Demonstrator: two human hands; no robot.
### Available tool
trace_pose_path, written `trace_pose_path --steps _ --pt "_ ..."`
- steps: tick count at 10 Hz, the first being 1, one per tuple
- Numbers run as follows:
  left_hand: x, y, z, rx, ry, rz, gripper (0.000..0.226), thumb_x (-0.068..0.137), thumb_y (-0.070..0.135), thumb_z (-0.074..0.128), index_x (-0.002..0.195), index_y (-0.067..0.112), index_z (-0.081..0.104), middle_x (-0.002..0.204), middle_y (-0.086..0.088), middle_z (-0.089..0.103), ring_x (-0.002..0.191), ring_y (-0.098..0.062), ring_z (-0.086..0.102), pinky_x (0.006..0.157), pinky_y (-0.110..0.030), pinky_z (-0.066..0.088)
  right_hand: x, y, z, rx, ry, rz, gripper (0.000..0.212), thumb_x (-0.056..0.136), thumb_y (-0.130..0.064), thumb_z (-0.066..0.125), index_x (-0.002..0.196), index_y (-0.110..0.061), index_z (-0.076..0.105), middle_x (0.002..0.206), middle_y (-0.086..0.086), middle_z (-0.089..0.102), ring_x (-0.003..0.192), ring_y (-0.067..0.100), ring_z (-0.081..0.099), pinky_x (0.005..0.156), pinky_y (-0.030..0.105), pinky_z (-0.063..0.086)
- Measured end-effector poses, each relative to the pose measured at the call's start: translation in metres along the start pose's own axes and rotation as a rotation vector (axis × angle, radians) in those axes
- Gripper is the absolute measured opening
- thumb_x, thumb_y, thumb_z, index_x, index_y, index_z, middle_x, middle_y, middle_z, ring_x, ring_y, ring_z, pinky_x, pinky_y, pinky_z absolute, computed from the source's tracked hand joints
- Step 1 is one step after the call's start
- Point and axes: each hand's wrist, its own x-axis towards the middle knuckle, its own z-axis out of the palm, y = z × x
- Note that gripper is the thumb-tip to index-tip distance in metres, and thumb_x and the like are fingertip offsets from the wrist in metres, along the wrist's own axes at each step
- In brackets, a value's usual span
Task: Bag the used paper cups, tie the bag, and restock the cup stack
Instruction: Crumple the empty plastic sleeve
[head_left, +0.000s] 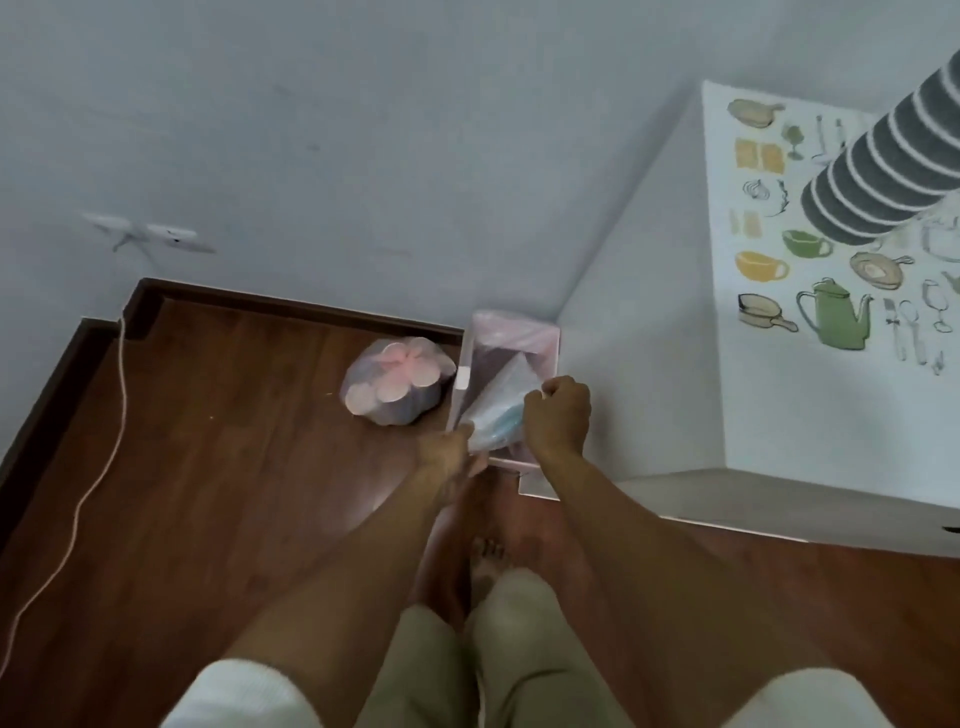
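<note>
A translucent plastic bag (496, 402) is stretched over the near part of a small pink-rimmed bin (465, 366) that stands on the floor beside a white table. My right hand (558, 415) grips the bag's right edge in a fist. My left hand (449, 452) holds its lower left edge; it is blurred. A tied pinkish bag of used paper cups (397, 382) lies on the floor left of the bin. A tall stack of grey paper cups (883, 161) stands on the table at the upper right.
The white table (649, 332) carries a cloth printed with kitchenware. A white cord (98, 457) runs down from a wall socket (156, 236) across the dark wood floor. My bare feet (478, 540) are just below the bin.
</note>
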Motion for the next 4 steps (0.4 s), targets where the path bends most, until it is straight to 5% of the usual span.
trace_pose_path --steps 3,4 --pt "0.097 -0.038 0.015 0.111 -0.052 -0.024 0.029 0.096 0.03 0.06 0.111 0.005 0.063 0.089 -0.014 0.064 0.061 -0.019 0.059 0.046 -0.025 0.049 0.052 0.065 0.063 -0.032 -0.083 -0.069 0.041 0.096 -0.008 0.055 0.137 -0.008 0.057 0.144 0.01 0.051 0.128 0.027 0.054 0.103 0.028 0.041" --pt "0.094 -0.023 0.008 0.173 -0.054 0.031 0.016 0.098 0.013 0.053 0.086 0.006 0.061 0.082 -0.017 0.062 0.067 -0.027 0.06 0.059 -0.035 0.056 0.05 0.061 0.062 -0.084 -0.107 -0.071 0.034 0.094 -0.008 0.054 0.127 -0.009 0.064 0.132 0.01 0.06 0.118 0.029 0.06 0.093 0.027 0.044"
